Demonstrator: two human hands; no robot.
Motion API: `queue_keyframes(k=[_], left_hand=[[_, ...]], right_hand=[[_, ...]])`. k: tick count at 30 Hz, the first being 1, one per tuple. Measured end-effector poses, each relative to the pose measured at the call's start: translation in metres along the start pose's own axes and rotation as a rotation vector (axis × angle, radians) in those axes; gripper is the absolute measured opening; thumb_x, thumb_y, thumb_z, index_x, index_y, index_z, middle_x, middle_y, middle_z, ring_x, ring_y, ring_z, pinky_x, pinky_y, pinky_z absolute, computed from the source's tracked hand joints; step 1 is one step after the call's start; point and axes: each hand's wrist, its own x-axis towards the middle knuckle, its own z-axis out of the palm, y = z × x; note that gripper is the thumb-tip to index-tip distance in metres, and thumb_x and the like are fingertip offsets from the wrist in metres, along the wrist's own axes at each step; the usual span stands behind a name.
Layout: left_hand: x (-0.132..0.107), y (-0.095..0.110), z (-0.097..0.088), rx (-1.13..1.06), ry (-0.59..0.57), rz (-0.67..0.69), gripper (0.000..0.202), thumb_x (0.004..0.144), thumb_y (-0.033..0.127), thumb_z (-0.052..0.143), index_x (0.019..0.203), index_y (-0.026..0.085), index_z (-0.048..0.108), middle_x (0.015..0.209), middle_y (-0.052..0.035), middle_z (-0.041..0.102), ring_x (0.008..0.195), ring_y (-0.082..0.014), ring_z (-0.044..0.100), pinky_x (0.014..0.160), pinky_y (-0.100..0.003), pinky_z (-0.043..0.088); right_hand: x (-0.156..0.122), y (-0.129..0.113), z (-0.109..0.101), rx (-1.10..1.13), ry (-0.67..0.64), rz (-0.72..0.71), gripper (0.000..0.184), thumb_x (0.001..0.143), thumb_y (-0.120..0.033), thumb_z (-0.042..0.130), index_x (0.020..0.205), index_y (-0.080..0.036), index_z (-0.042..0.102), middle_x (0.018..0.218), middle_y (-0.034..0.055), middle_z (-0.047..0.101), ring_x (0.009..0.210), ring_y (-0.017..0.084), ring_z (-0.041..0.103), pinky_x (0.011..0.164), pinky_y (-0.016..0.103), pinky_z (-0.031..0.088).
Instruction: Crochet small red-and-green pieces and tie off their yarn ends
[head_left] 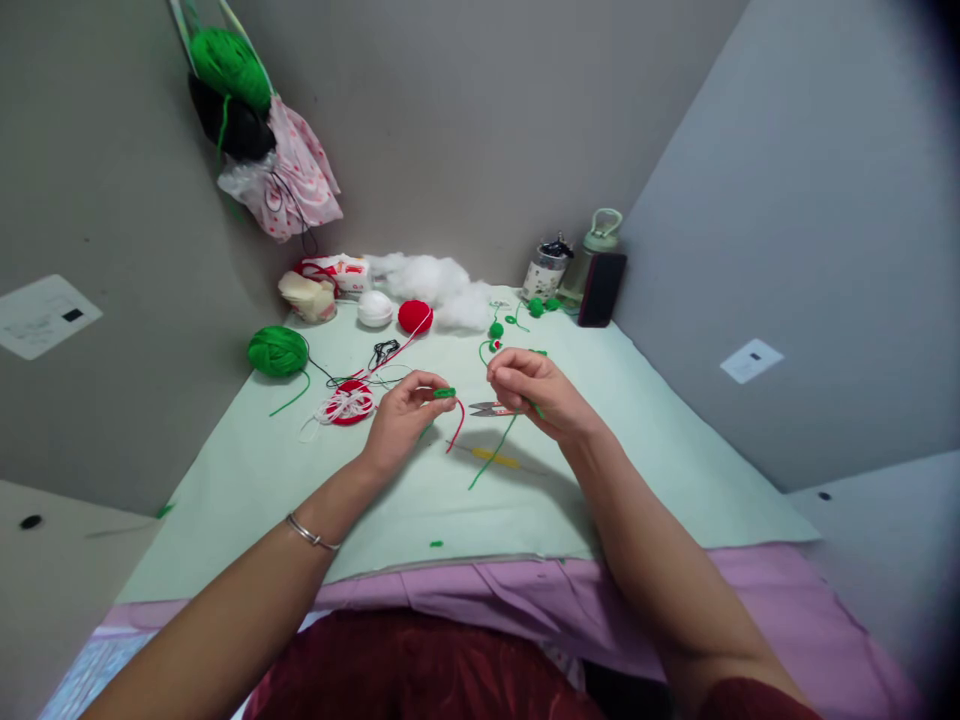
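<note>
Lying crosswise on the desk point(690, 480), a yellow-handled crochet hook point(495, 458) sat nearest, below the hands' gap. Beyond, the left hand point(397, 425) pinched a small green crocheted piece point(445, 393), its long axis sideways, toward the right hand point(541, 392). That grip, fingertips together, apparently held green yarn point(478, 475), apart from the piece and to its right.

Bright green is seen on the small yarn piece point(445, 393), the loose strand point(481, 473) and the big yarn ball point(277, 351), and red on the thin tail point(459, 428) and smaller ball point(415, 317). White is shown by the fluff point(435, 280), yellow by the tool handle point(508, 461), and pale green by the tabletop point(300, 500). The pink bag point(304, 175) is dotted with red.
</note>
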Motion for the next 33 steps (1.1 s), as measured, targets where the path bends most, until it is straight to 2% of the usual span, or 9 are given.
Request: queue_keyframes(k=[2,5,11,16,20,25,28,33], left_hand=[[0.002,-0.001,-0.001,-0.042,-0.002,0.003,0.028,0.074,0.029,0.082,0.092,0.019,0.063,0.089,0.0004,0.068,0.084,-0.0147,0.069,0.080,-0.027,0.049],[0.003,-0.002,-0.001,-0.140,-0.009,-0.027,0.030,0.073,0.030,0.083,0.089,0.018,0.060,0.085,0.0017,0.067,0.082,-0.0151,0.070,0.083,-0.029,0.053],[0.002,0.004,0.000,-0.209,-0.048,-0.099,0.032,0.074,0.031,0.081,0.089,0.019,0.056,0.083,0.0010,0.067,0.080,-0.0170,0.071,0.085,-0.036,0.055],[0.001,0.005,0.002,-0.146,-0.048,-0.065,0.024,0.074,0.026,0.079,0.086,0.019,0.060,0.088,0.0016,0.064,0.084,-0.0139,0.063,0.086,-0.029,0.049],[-0.002,0.001,0.003,-0.054,-0.048,-0.052,0.021,0.077,0.028,0.076,0.088,0.020,0.060,0.087,0.0017,0.062,0.084,-0.0147,0.061,0.079,-0.027,0.045],[-0.004,0.000,0.002,0.040,-0.057,0.029,0.024,0.080,0.031,0.076,0.098,0.021,0.064,0.096,-0.0009,0.066,0.091,-0.0170,0.062,0.081,-0.027,0.045],[-0.003,0.001,0.001,0.036,-0.044,-0.008,0.019,0.081,0.032,0.075,0.093,0.020,0.067,0.091,-0.0009,0.067,0.084,-0.0161,0.062,0.080,-0.028,0.046],[0.000,0.002,0.000,-0.106,-0.056,-0.122,0.026,0.076,0.035,0.078,0.093,0.018,0.068,0.087,-0.0009,0.068,0.081,-0.0165,0.066,0.082,-0.030,0.049]], right_hand=[[0.001,-0.002,0.000,-0.102,0.056,0.052,0.023,0.085,-0.039,0.072,0.088,-0.018,0.064,0.060,-0.0064,0.049,0.052,0.006,0.038,0.048,0.020,0.028],[0.002,0.000,0.001,-0.188,0.035,0.080,0.021,0.087,-0.038,0.068,0.093,-0.018,0.063,0.068,-0.0039,0.056,0.056,0.007,0.044,0.050,0.020,0.031],[0.006,0.009,0.009,-0.291,0.090,-0.016,0.023,0.081,-0.038,0.073,0.085,-0.016,0.066,0.074,-0.0004,0.063,0.058,0.008,0.047,0.052,0.022,0.037],[0.007,0.019,0.021,-0.325,0.103,-0.100,0.019,0.076,-0.032,0.077,0.082,-0.016,0.068,0.084,0.0035,0.069,0.077,0.015,0.062,0.070,0.028,0.050],[0.007,0.026,0.024,-0.422,0.109,-0.118,0.011,0.079,-0.026,0.072,0.080,-0.017,0.066,0.075,0.0006,0.067,0.069,0.013,0.059,0.067,0.028,0.047],[0.006,0.025,0.024,-0.495,0.158,-0.181,0.008,0.080,-0.023,0.071,0.077,-0.017,0.065,0.072,-0.0007,0.064,0.068,0.012,0.057,0.066,0.027,0.045],[0.006,0.020,0.019,-0.473,0.108,-0.155,0.010,0.082,-0.027,0.072,0.080,-0.017,0.069,0.076,0.0010,0.065,0.069,0.013,0.057,0.065,0.027,0.045],[0.007,0.014,0.005,-0.653,0.142,-0.292,0.008,0.086,-0.026,0.072,0.084,-0.020,0.076,0.080,0.0023,0.061,0.076,0.015,0.056,0.065,0.027,0.043]])
